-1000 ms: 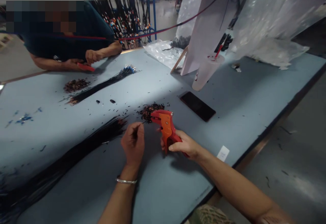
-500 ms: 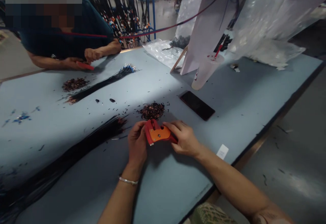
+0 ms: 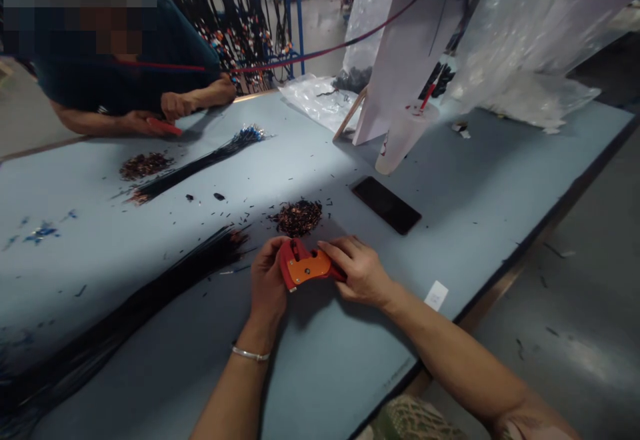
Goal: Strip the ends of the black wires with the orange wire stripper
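Pale cup [image 3: 403, 137] — red straw [image 3: 427, 97] inside; right grip [image 3: 361, 273] holding red-orange tool [image 3: 308, 270].

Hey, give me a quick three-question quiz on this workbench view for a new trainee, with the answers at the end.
1. True or false: the wearer's right hand is holding the phone.
2. Which is nearest the orange tool? A) phone B) pile of bits C) white label
3. Fill in: the straw in the cup is ____ in colour.

Key: 1. False, it holds the orange tool. 2. B. 3. Red.
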A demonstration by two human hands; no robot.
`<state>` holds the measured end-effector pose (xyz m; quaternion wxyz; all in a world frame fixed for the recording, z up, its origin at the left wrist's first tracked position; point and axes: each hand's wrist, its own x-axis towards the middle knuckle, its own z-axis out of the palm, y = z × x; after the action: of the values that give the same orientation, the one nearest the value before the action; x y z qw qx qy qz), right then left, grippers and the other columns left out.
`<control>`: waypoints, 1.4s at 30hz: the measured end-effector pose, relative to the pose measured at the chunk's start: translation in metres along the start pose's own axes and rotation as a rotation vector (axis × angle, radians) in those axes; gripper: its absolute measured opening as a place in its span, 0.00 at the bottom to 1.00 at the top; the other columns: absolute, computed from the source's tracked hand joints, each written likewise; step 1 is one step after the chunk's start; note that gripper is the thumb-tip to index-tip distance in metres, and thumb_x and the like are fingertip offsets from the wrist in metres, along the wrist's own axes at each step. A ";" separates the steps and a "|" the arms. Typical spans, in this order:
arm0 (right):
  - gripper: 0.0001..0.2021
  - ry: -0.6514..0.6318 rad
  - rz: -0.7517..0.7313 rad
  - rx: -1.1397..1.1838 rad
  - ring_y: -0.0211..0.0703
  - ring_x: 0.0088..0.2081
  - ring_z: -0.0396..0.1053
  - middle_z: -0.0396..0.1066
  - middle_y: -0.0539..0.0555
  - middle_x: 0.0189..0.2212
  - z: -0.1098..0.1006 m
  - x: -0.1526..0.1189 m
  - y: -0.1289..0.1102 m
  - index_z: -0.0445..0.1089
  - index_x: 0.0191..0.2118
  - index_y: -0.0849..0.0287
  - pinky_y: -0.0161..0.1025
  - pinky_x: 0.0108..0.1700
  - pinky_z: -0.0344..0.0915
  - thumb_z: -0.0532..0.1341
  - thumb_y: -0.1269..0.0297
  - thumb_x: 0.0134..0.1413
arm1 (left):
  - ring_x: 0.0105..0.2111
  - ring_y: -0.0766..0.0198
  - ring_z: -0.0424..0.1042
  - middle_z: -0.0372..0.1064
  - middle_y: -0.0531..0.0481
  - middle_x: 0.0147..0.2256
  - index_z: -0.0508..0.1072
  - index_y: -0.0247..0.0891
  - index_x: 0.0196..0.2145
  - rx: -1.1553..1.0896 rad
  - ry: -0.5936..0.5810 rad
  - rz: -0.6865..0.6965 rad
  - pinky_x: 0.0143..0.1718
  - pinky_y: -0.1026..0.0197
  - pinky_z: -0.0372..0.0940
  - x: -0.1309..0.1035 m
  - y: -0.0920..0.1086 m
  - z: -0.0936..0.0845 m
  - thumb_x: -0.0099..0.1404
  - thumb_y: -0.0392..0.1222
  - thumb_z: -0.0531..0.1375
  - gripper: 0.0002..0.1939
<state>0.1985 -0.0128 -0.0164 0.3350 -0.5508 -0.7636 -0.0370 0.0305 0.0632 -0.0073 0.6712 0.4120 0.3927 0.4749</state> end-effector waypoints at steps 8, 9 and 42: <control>0.21 -0.112 0.311 0.593 0.50 0.42 0.72 0.74 0.60 0.42 -0.027 0.007 -0.002 0.69 0.51 0.61 0.46 0.45 0.68 0.59 0.70 0.47 | 0.28 0.67 0.65 0.67 0.54 0.27 0.76 0.39 0.33 0.371 0.055 0.275 0.31 0.66 0.62 0.002 -0.001 -0.004 0.62 0.48 0.62 0.10; 0.18 -0.178 0.385 0.762 0.50 0.41 0.73 0.74 0.58 0.40 -0.030 0.008 -0.002 0.70 0.48 0.61 0.45 0.44 0.69 0.61 0.68 0.48 | 0.28 0.68 0.64 0.66 0.54 0.26 0.75 0.39 0.33 0.407 0.064 0.308 0.31 0.66 0.62 0.002 -0.001 -0.004 0.63 0.47 0.61 0.09; 0.21 -0.440 0.882 1.701 0.47 0.31 0.77 0.76 0.58 0.31 -0.016 -0.001 0.008 0.70 0.44 0.66 0.37 0.30 0.72 0.69 0.64 0.42 | 0.27 0.67 0.66 0.70 0.54 0.27 0.76 0.39 0.35 0.728 -0.006 0.524 0.31 0.65 0.60 0.001 0.001 -0.009 0.66 0.44 0.59 0.08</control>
<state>0.2133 -0.0170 -0.0077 0.4542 -0.3561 -0.3068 0.7568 0.0219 0.0656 -0.0098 0.3407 0.7084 0.4145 0.4587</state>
